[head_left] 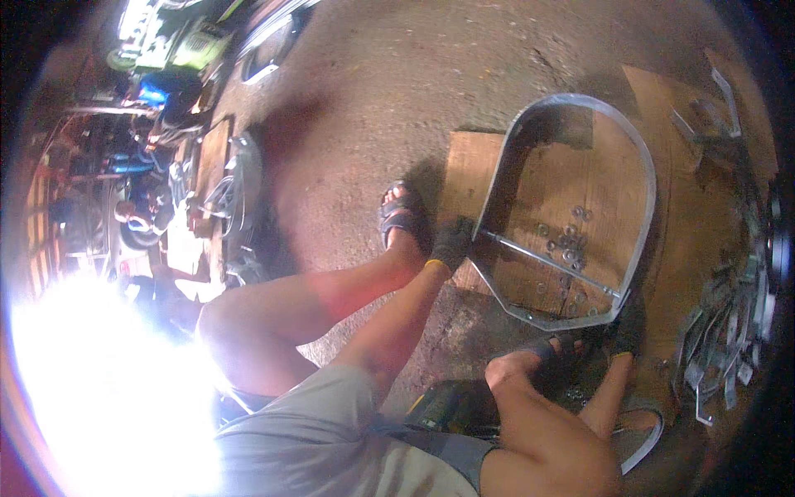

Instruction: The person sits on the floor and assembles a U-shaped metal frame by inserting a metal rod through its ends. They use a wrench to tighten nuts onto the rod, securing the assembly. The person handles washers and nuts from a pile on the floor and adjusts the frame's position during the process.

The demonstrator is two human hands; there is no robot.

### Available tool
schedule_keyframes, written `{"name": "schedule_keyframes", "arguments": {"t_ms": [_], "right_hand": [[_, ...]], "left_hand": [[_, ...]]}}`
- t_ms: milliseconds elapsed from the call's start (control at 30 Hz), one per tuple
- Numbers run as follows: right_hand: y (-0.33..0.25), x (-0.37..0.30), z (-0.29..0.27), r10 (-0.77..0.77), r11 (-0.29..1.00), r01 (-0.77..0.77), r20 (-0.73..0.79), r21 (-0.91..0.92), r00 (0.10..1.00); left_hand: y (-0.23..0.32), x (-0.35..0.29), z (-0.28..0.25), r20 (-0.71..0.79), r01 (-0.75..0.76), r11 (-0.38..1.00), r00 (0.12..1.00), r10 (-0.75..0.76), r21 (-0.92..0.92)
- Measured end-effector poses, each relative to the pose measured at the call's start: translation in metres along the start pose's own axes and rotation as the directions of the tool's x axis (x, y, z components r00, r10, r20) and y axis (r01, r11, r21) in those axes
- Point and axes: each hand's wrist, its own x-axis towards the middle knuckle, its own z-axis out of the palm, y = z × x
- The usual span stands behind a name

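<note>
A rounded metal frame (651, 178), bent from flat grey strip, stands over cardboard in front of me. A thin metal rod (551, 264) spans it from side to side near its closer end. My left hand (453, 242), in a dark glove with a yellow cuff edge, closes on the frame's left side by the rod's end. At the near right corner, beside the rod's other end, my gloved right hand (629, 325) grips the frame; its fingers are dark and partly hidden. Several nuts or washers (570, 243) lie on the cardboard (472, 170) seen through the frame.
Bent metal strips (725, 331) are heaped at the right, with angled brackets (708, 116) farther back. A curved metal piece (646, 439) lies near my right leg. Wire and clutter (228, 195) fill the left side. Bright glare (108, 389) washes out the lower left.
</note>
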Motion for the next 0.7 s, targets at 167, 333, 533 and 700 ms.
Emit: {"name": "schedule_keyframes", "arguments": {"t_ms": [167,333,533,700], "right_hand": [[0.075,-0.002,-0.016,-0.209,0.761,0.077,-0.13,-0.644,0.969],[0.013,0.006,0.019,0.083,0.979,-0.083,-0.011,-0.188,0.997],[-0.003,-0.013,-0.004,-0.218,0.813,0.088,-0.16,-0.575,0.963],[-0.071,-0.03,0.017,0.066,0.975,-0.154,-0.456,-0.158,0.888]], "left_hand": [[0.075,-0.01,-0.037,0.2,0.123,0.935,0.978,-0.058,-0.333],[0.004,-0.004,-0.013,0.078,-0.091,0.868,0.986,0.147,-0.488],[0.037,-0.007,-0.001,0.215,0.234,0.631,0.971,-0.107,-0.74],[0.068,-0.027,-0.011,-0.166,0.072,0.861,0.97,-0.178,-0.504]]}}
